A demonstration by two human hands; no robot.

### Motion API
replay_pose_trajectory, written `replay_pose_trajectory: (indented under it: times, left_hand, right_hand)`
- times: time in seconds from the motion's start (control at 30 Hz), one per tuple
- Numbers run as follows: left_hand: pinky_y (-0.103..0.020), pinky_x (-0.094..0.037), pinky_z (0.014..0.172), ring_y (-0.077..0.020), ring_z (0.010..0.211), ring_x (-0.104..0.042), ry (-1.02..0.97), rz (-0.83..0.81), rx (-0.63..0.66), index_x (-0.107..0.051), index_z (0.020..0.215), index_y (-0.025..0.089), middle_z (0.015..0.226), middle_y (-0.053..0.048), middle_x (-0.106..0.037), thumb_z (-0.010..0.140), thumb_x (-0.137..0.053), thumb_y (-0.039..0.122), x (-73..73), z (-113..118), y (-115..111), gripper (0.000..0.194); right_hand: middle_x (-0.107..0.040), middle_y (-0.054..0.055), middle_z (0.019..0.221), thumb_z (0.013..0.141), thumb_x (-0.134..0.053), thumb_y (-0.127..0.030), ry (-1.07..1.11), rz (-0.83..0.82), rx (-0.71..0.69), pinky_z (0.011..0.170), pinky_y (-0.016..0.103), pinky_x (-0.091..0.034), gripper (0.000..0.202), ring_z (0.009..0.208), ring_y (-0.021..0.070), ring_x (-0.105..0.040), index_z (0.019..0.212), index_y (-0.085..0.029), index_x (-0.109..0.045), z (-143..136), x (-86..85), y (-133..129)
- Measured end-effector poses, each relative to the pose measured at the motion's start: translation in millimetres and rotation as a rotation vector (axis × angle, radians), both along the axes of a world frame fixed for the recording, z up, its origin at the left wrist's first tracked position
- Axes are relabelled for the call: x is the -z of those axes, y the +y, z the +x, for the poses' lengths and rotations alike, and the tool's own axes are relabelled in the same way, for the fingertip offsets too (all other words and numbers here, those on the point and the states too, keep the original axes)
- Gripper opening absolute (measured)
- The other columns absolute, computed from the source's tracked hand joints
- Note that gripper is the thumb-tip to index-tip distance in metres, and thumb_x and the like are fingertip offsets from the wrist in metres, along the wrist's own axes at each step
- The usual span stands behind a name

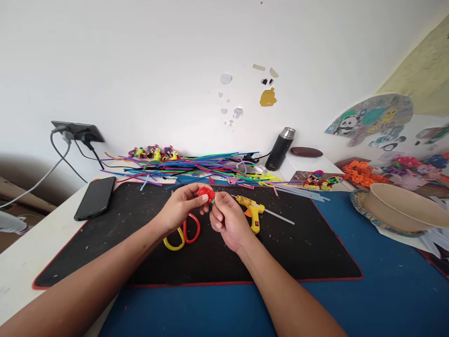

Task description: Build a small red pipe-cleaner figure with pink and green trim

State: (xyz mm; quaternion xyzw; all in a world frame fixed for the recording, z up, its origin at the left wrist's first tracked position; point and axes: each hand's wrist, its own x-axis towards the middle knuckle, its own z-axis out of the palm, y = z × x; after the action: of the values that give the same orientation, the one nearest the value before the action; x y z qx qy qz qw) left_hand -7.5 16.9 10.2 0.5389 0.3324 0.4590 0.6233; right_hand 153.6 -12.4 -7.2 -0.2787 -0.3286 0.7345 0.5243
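- The scene is brightly and softly lit, with a cool, daylight-like cast; where the light comes from cannot be told.
- The white wall (157, 70) is rendered pale and nearly even, dimmed slightly towards the upper corners.
- Deeper shade is seen at the far left, below the socket panel (77, 131).
- Small highlights are caught on the metal cap of the flask (279, 150).
- Surface detail is partly swallowed by the darkness of the black mat (140, 252).
- Wide-angle distortion is shown: the forearms are stretched towards the lower corners, and the bowl (403, 206) is drawn out at the right.
- Fine detail is softened near the right edge, where the wall drawings (375, 117) are smeared.
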Motion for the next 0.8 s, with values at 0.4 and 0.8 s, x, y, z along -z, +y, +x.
replay_pose_trajectory:
  times: [0.4,0.8]
  left_hand:
    - [-0.025,-0.049,0.059,-0.0141,0.065,-0.062,0.010,-0.008,-0.029,-0.072,0.095,0.015,0.076,-0.002,-0.069,0.079,-0.087,0.038,5.4,-3.1,5.1,0.032]
    - [-0.029,-0.053,0.060,-0.0161,0.066,-0.064,0.186,0.114,-0.041,-0.069,0.103,0.016,0.082,-0.002,-0.068,0.077,-0.086,0.048,-0.6,-3.3,0.3,0.044]
  right_hand:
    - [-0.047,-0.011,0.053,0.080,-0.083,-0.054,-0.044,-0.020,0.008,0.041,0.021,-0.017,0.044,0.040,0.0065,-0.037,0.089,-0.022,-0.054,2.1,-2.7,-0.4]
    - [-0.037,-0.014,0.045,0.075,-0.088,-0.052,-0.090,-0.017,0.082,0.039,0.021,-0.015,0.044,0.036,0.0057,-0.031,0.088,-0.022,-0.058,-0.5,1.7,1.0]
